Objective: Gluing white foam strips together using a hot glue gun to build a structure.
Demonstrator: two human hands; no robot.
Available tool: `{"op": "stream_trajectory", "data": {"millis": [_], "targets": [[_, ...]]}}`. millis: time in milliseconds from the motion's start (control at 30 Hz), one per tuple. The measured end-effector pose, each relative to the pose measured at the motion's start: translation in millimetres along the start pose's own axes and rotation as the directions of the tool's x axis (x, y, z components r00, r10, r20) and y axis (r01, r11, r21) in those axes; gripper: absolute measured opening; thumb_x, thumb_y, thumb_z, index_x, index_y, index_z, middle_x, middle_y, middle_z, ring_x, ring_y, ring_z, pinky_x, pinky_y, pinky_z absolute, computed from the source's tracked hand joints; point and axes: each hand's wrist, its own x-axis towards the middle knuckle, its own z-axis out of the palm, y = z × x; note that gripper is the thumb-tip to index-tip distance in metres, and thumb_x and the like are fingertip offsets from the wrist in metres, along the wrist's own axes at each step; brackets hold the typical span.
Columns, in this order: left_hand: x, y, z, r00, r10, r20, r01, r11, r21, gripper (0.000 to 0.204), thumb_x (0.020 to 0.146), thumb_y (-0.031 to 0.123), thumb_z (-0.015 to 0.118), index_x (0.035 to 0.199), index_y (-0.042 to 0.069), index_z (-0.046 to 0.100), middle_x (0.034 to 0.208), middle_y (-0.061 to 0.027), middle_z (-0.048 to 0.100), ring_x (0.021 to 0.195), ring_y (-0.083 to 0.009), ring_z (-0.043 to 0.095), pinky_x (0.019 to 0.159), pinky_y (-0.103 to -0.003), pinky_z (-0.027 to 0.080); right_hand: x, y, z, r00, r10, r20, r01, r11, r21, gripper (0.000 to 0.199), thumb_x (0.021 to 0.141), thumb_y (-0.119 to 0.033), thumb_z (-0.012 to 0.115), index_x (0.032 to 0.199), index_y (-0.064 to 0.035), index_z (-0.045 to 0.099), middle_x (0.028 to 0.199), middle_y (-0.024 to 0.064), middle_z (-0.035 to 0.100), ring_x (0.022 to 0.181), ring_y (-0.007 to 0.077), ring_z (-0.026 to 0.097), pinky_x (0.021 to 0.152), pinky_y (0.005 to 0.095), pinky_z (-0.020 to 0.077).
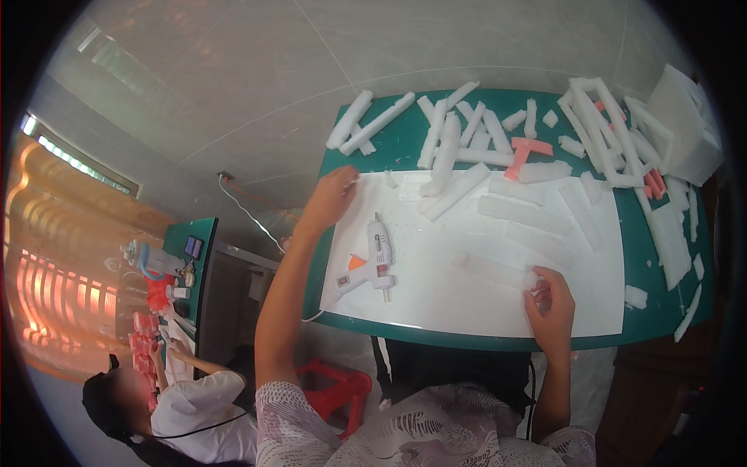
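Note:
My left hand (333, 194) rests flat, fingers spread, on the far left corner of a large white sheet (436, 288) that covers the green table (646, 265). My right hand (549, 300) pinches the near end of a long white foam strip (492, 268) lying on the sheet. A white glue gun (377, 261) with an orange trigger stands on the sheet between my hands, its cord running off the near left edge.
Several white foam strips (447, 140) and a pink T-shaped piece (526, 152) are scattered across the far side. A white foam frame (603, 128) and block (689, 124) sit at the far right. Another person (179, 412) sits at a second green table (191, 265) on the left. A red stool (338, 389) stands below.

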Motion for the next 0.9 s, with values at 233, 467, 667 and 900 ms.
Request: {"op": "stream_trajectory", "data": {"millis": [233,467,667,900], "targets": [[33.8,9.4,27.3,0.991,0.000,0.132,0.008,0.998,-0.055,0.029,0.084,-0.001,0.062,0.112,0.002,0.055,0.107,-0.0165,0.064,0.097,-0.0346,0.064,0.085,-0.039,0.051,-0.7,-2.9,0.3,1.000,0.003,-0.003,-0.003,1.000,0.011,0.038,0.078,0.006,0.066,0.115,-0.0012,0.060,0.099,0.0122,0.061,0.078,0.0195,0.060,0.069,0.0286,0.0502],[42.5,7.3,36.8,0.982,0.078,0.171,-0.076,0.997,-0.018,0.015,0.084,0.000,0.065,0.099,0.000,0.065,0.109,-0.0163,0.064,0.101,-0.0297,0.064,0.084,-0.036,0.054,2.6,0.4,-0.8,1.000,0.006,-0.001,-0.006,1.000,0.013,0.038,0.078,0.006,0.066,0.115,-0.0010,0.060,0.099,0.0131,0.061,0.080,0.0205,0.060,0.070,0.0290,0.0505],[46.9,-18.5,43.9,0.928,0.296,0.227,-0.305,0.952,0.005,0.014,0.079,0.000,0.067,0.092,-0.001,0.069,0.109,-0.0184,0.064,0.105,-0.0361,0.060,0.093,-0.041,0.048,1.5,0.9,3.1,0.999,-0.033,0.031,0.035,0.998,-0.050,0.037,0.080,0.005,0.065,0.116,-0.0005,0.060,0.101,0.0124,0.061,0.078,0.0200,0.058,0.070,0.0283,0.0497],[47.4,2.6,65.8,0.975,0.183,0.125,-0.187,0.982,0.015,0.013,0.086,0.005,0.061,0.095,-0.001,0.069,0.103,-0.0169,0.066,0.103,-0.0346,0.060,0.091,-0.041,0.048,-6.6,6.6,-1.4,0.999,0.042,-0.009,-0.042,0.998,-0.037,0.039,0.080,0.003,0.064,0.119,-0.0018,0.059,0.100,0.0084,0.061,0.081,0.0173,0.056,0.073,0.0281,0.0463]]}}
